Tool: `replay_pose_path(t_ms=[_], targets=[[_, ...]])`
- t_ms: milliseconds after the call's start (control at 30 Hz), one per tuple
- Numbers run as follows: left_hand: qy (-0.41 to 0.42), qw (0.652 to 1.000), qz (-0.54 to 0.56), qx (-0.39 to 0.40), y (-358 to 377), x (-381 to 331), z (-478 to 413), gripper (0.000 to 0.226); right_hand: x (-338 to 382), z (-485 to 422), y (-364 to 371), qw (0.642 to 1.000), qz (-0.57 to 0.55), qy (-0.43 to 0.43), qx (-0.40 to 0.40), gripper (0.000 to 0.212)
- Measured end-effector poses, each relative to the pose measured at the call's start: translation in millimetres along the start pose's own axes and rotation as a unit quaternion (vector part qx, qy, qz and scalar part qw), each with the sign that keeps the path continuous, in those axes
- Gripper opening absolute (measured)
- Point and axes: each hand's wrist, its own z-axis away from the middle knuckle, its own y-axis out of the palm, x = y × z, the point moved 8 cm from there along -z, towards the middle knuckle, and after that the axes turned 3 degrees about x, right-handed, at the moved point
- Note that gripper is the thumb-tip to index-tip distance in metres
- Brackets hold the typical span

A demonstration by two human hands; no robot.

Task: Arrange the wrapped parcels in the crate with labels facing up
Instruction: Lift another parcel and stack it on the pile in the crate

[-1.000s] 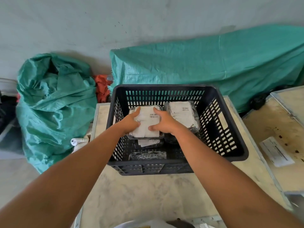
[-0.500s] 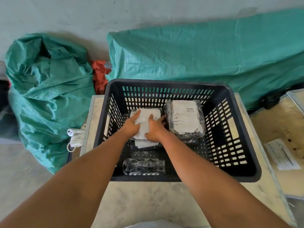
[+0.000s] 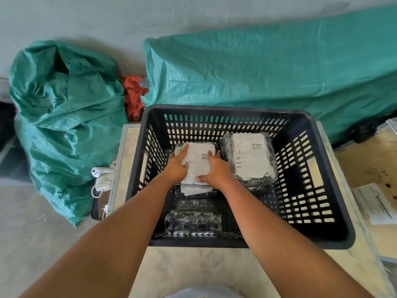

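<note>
A black slotted plastic crate [image 3: 335, 237] stands on a pale table. Inside, at the back left, lies a wrapped parcel [image 3: 198, 162] with its white label facing up. My left hand [image 3: 177, 166] grips its left edge and my right hand [image 3: 214, 171] grips its right edge. It rests on top of another parcel [image 3: 194, 190] whose label edge shows below my hands. A larger parcel [image 3: 250, 158] sits at the back right, label up. A dark wrapped parcel [image 3: 193, 221] with no label showing lies by the crate's near wall.
A crumpled green sack [image 3: 64, 117] lies left of the table, a green tarp [image 3: 268, 67] covers a long shape behind it, with a red cloth [image 3: 133, 93] between. A white plug and cable [image 3: 101, 179] hang at the table's left edge. A paper sheet [image 3: 378, 203] lies on the right.
The view has shifted down and closer to the crate. Both hands stay on the back-left parcel, which has settled onto the parcel beneath it.
</note>
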Motion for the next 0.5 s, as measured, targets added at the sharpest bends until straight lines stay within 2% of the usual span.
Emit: replay_pose_path(t_ms=[233,300,400,500], targets=[[-0.013,0.999,-0.04,-0.012,-7,-14,4,0.08,8,12,-4,0.999,-0.045,0.008,-0.003,0.116],[-0.013,0.998,-0.038,-0.043,-17,-25,8,0.081,16,18,-14,0.999,-0.041,-0.005,-0.025,0.105],[0.029,0.997,0.017,-0.075,-35,-51,21,0.075,29,32,-38,0.995,-0.063,-0.054,-0.059,0.086],[0.076,0.994,0.026,-0.077,-54,-76,48,0.064,25,53,-57,0.989,-0.108,-0.094,-0.04,0.068]])
